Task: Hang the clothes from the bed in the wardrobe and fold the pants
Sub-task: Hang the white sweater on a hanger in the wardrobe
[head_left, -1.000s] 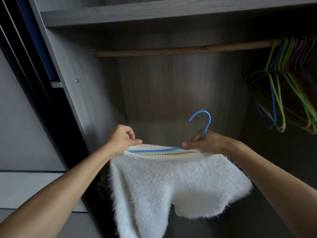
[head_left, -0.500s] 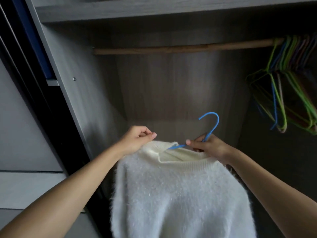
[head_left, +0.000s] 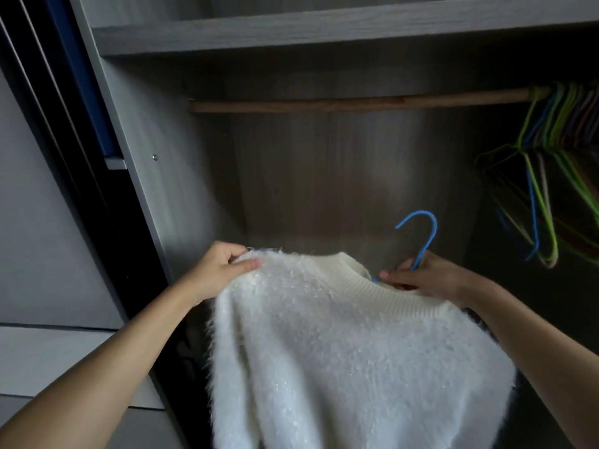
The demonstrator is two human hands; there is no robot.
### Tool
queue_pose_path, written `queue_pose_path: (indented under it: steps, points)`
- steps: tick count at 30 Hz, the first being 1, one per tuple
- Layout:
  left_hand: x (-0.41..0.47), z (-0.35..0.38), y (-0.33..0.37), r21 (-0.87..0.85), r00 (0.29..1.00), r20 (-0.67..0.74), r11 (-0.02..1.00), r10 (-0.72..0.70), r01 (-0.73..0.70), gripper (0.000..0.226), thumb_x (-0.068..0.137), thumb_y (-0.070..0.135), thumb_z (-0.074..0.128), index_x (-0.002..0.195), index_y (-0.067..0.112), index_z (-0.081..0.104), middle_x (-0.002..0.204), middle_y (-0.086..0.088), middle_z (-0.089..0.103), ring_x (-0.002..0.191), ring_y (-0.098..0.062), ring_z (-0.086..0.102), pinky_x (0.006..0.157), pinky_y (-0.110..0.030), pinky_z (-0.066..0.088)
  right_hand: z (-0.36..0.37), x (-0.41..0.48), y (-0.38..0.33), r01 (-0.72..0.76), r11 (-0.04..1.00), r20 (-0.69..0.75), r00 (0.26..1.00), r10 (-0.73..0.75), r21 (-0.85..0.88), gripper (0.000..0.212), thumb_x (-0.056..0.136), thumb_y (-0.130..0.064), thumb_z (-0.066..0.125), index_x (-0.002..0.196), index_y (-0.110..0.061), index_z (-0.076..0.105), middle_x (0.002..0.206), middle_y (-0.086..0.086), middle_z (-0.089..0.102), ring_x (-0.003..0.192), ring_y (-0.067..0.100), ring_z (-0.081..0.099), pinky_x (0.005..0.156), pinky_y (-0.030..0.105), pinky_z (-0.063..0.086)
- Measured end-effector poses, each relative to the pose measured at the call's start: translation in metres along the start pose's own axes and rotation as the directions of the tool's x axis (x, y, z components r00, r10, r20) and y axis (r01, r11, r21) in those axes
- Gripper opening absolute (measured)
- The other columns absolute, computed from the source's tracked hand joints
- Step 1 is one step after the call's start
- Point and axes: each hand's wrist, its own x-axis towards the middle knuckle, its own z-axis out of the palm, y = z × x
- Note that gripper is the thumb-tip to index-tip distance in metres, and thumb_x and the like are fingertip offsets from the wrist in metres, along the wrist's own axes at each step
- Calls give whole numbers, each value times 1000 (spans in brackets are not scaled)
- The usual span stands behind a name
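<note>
A fluffy white sweater (head_left: pixel 340 351) hangs in front of me inside the open wardrobe, draped over a blue wire hanger (head_left: pixel 421 238) whose hook sticks up above the ribbed collar. My left hand (head_left: pixel 217 273) pinches the sweater's left shoulder. My right hand (head_left: pixel 424 277) grips the hanger at the base of its hook, beside the collar. The hanger's arms are hidden inside the sweater. The wooden rail (head_left: pixel 340 103) runs across above, apart from the hook.
Several empty wire hangers (head_left: pixel 551 176), mostly green and blue, hang bunched at the rail's right end. A grey shelf (head_left: pixel 291 30) sits above the rail. The wardrobe's side panel (head_left: pixel 139 176) stands close on the left.
The sweater has been pulled down over the hanger, so the blue arm is now covered. My left hand slid out to the shoulder; the hanger shifted slightly right.
</note>
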Motion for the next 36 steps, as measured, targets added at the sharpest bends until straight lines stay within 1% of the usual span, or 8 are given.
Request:
queue_pose_path:
  steps: [3, 6, 9, 13, 18, 25, 31, 36]
  points:
    - [9, 14, 22, 130, 993, 97, 989, 61, -73, 30, 82, 18, 74, 56, 17, 58, 58, 6, 39, 53, -3, 35, 50, -21, 26, 23, 9, -2, 46, 999, -16, 999, -46, 13, 47, 87, -32, 71, 48, -13, 52, 48, 3, 40, 47, 12, 33, 48, 20, 30]
    - [13, 22, 24, 205, 972, 227, 972, 62, -110, 13, 82, 16, 75, 74, 13, 65, 70, -1, 50, 63, -2, 44, 61, -20, 35, 30, 16, -6, 82, 990, -94, 993, -72, 117, 49, 86, -33, 71, 47, -15, 50, 48, -1, 37, 48, 10, 31, 49, 19, 28]
    - [14, 34, 23, 241, 955, 296, 967, 7, -82, 25, 79, 27, 78, 97, 14, 65, 87, -5, 65, 79, -8, 57, 74, -23, 47, 35, 20, -11, 124, 982, -65, 991, -116, 139, 46, 89, -29, 69, 49, -14, 53, 47, -2, 39, 47, 9, 32, 49, 18, 28]
    - [12, 63, 22, 587, 985, 163, 796, 62, -148, 47, 82, 56, 65, 65, 16, 47, 55, 5, 45, 55, -9, 44, 57, -33, 39, 39, 26, -25, 139, 975, -72, 989, -129, 175, 35, 89, -18, 69, 56, -8, 60, 48, -5, 51, 50, 5, 48, 53, 14, 37]
    - [15, 46, -1, 368, 992, -13, 923, 128, -114, 54, 71, 70, 53, 63, 18, 44, 49, 10, 35, 50, -8, 33, 52, -33, 29, 15, 7, 1, 134, 991, -153, 979, -136, -22, 17, 86, -25, 73, 91, -9, 73, 73, -3, 61, 66, 4, 53, 58, 19, 42]
    - [13, 26, -13, 190, 992, -82, 979, 95, -78, 56, 78, 57, 64, 60, 12, 37, 54, 8, 28, 50, -7, 27, 47, -28, 19, 0, -16, 33, 182, 973, -340, 914, -220, -141, 42, 90, -39, 56, 53, -21, 44, 48, -13, 35, 45, 1, 33, 46, 19, 27]
    - [17, 35, -7, 146, 991, -110, 987, 77, -61, 41, 88, 32, 69, 60, 18, 41, 53, 10, 28, 48, -4, 26, 44, -25, 19, 4, 3, -4, 246, 946, -62, 962, -264, -213, 42, 97, -38, 56, 75, -2, 54, 61, -8, 40, 54, 5, 38, 50, 23, 32]
    - [24, 12, -16, 268, 972, -232, 962, 22, 42, 21, 85, 36, 71, 72, 21, 62, 61, 10, 55, 55, -3, 46, 56, -24, 38, 4, 26, -25, 192, 980, -95, 976, -197, -58, 38, 96, -28, 61, 79, 6, 61, 62, 0, 44, 57, 11, 39, 50, 26, 31]
